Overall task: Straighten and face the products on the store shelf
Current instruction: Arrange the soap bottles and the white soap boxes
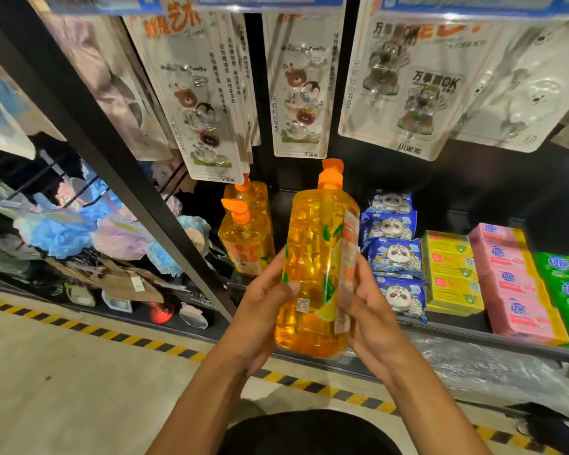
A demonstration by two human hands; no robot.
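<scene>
Between the two hands, an orange pump bottle point(312, 274) stands upright, held off the shelf point(473, 335) and in front of it. The left hand point(263, 310) grips its lower left side, thumb laid across the front. The right hand point(368, 310) clasps the right side, thumb on the label's edge. The pump head rises well above both grips. Behind and to the left, two matching bottles point(247, 238) sit on the shelf; blue panda packets point(395, 254) lie just right of the held bottle.
</scene>
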